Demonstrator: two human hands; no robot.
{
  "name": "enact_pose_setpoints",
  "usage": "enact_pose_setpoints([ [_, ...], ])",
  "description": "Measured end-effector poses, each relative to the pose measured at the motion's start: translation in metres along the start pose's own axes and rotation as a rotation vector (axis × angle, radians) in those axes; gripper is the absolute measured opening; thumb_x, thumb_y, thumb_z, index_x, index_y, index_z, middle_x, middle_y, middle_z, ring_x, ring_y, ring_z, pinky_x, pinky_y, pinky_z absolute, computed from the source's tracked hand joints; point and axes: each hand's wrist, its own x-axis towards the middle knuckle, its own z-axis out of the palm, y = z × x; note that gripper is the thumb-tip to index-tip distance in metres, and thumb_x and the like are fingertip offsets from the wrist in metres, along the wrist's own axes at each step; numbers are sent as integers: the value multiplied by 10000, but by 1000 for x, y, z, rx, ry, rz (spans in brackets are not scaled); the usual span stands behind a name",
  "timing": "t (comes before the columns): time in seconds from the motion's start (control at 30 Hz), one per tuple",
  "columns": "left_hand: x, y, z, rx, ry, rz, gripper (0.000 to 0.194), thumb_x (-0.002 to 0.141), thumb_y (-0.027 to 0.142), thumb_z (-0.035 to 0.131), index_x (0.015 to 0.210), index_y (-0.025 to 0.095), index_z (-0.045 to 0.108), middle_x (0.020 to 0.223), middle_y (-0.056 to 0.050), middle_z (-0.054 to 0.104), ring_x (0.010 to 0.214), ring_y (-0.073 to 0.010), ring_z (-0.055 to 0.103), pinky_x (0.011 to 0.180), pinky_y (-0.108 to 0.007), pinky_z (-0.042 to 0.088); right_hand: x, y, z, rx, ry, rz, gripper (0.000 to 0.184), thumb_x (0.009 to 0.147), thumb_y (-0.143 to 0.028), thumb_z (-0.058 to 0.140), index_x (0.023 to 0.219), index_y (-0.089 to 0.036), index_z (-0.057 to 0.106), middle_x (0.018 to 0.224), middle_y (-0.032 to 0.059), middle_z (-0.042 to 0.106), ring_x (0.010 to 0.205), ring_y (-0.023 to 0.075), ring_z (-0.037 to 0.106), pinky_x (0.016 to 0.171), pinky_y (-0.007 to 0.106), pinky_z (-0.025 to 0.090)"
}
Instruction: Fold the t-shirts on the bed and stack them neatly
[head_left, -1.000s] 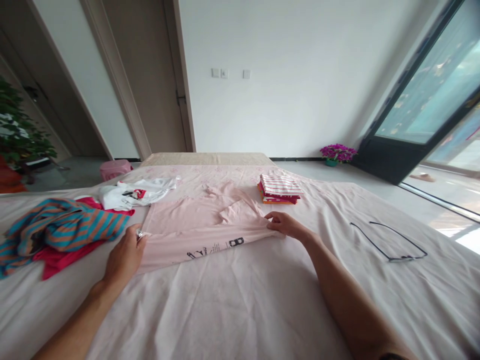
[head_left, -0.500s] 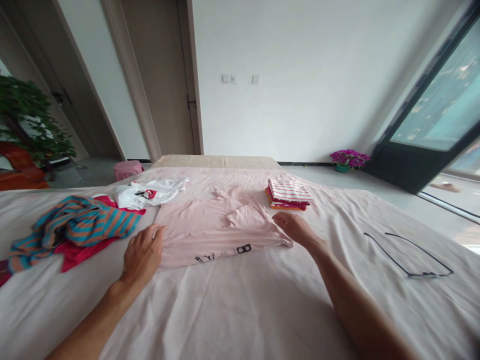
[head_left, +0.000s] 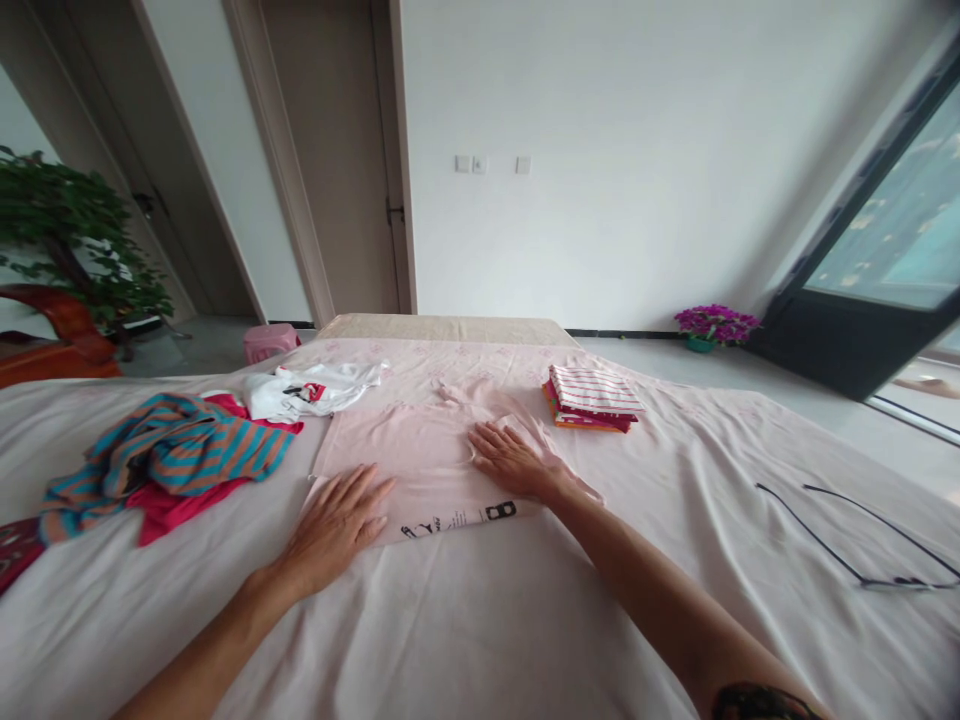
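A pale pink T-shirt [head_left: 427, 470] lies partly folded on the bed sheet [head_left: 465, 620], with a black print along its near edge. My left hand [head_left: 341, 520] rests flat on the shirt's near left corner, fingers spread. On the right half of the shirt, my right hand [head_left: 514, 462] lies palm down with its fingers stretched out. Part of the cloth is hidden under both hands. Beyond my right hand stands a stack of folded clothes [head_left: 596, 398], topped by a white piece with red stripes.
At the left are a heaped blue-and-orange striped garment [head_left: 180, 445], a red cloth [head_left: 180, 508] and a white printed shirt [head_left: 319, 388]. Eyeglasses [head_left: 862, 575] lie at the right. A pink stool [head_left: 271, 341] and purple flowers [head_left: 716, 323] stand beyond the bed.
My right hand has moved left from the shirt's right edge onto its middle. My left hand has shifted right onto the near left corner and flattened out. The view has turned slightly left.
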Motion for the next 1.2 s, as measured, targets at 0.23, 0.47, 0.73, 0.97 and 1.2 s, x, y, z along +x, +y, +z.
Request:
enact_pose_setpoints([
  [0.23, 1, -8, 2, -3, -39, -33, 556, 964, 524, 416, 1505, 404, 369, 1579, -46, 387, 1431, -276, 365, 1152, -475, 290, 34, 27, -23, 35, -50, 137, 423, 1018, -418, 387, 1366, -266, 574, 1458, 70, 537, 1349, 243, 474, 1122, 401, 332],
  [0.47, 3, -5, 7, 35, 22, -39, 564, 970, 504, 410, 1521, 407, 335, 1584, -43, 380, 1427, -285, 359, 1158, -486, 261, 106, 50, -36, 44, 21, 487, 443, 953, -246, 416, 1366, -192, 566, 1400, 125, 569, 1260, 261, 540, 1012, 333, 413],
  [0.73, 1, -5, 8, 47, 31, -30, 606, 967, 527, 408, 1544, 414, 264, 1594, -46, 359, 1438, -289, 331, 1161, -512, 244, 154, 61, -31, 98, 16, 672, 433, 910, -263, 487, 1302, -103, 573, 1318, 244, 581, 1260, 328, 529, 1021, 441, 404],
  [0.97, 2, -3, 8, 42, 40, -42, 595, 966, 531, 407, 1537, 397, 302, 1585, -52, 373, 1437, -286, 328, 1171, -508, 235, 153, 61, -34, 283, 46, 711, 349, 772, -193, 573, 1090, -99, 683, 1072, 188, 701, 1033, 288, 646, 834, 334, 470],
  [1.2, 3, 1, 0, 11, 5, -73, 572, 975, 448, 426, 1533, 398, 308, 1600, -41, 347, 1453, -280, 304, 1185, -506, 202, 120, 47, -64, 589, 125, 472, 232, 754, -205, 534, 917, -138, 685, 726, -6, 633, 650, 113, 557, 574, 203, 381],
])
